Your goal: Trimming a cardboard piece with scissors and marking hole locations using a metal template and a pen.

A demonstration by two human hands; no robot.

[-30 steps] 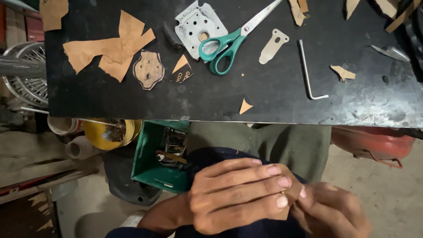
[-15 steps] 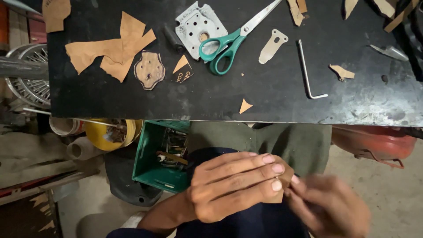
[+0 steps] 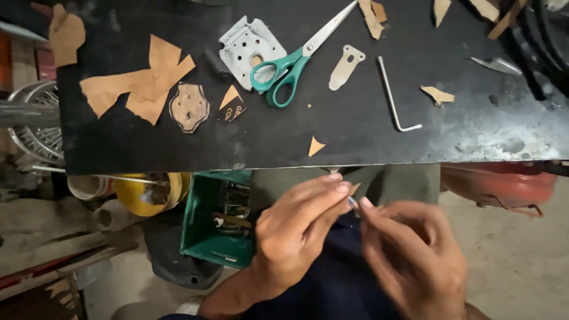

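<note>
Below the table's near edge, my left hand (image 3: 296,237) pinches a small brown paper piece (image 3: 355,188) at its fingertips. My right hand (image 3: 409,261) meets it from the right and grips a thin metal tool, of which only the tip (image 3: 352,202) shows, touching the left fingertips. On the black tabletop (image 3: 367,130) lie green-handled scissors (image 3: 290,68), a pale metal plate with holes (image 3: 246,44), a cut brown paper gasket (image 3: 188,106), larger brown paper scraps (image 3: 139,86), a hex key (image 3: 394,95) and a tan tab-shaped piece (image 3: 347,66).
A green crate with parts (image 3: 213,222) sits on the floor under the table, next to a yellow container (image 3: 151,192). A spoked wheel rim (image 3: 26,124) is at the left and a red object (image 3: 504,184) at the right. Small paper offcuts dot the tabletop.
Both hands have risen toward the table edge. My left hand went from covering the paper to pinching it at the fingertips, and my right hand closed in on it.
</note>
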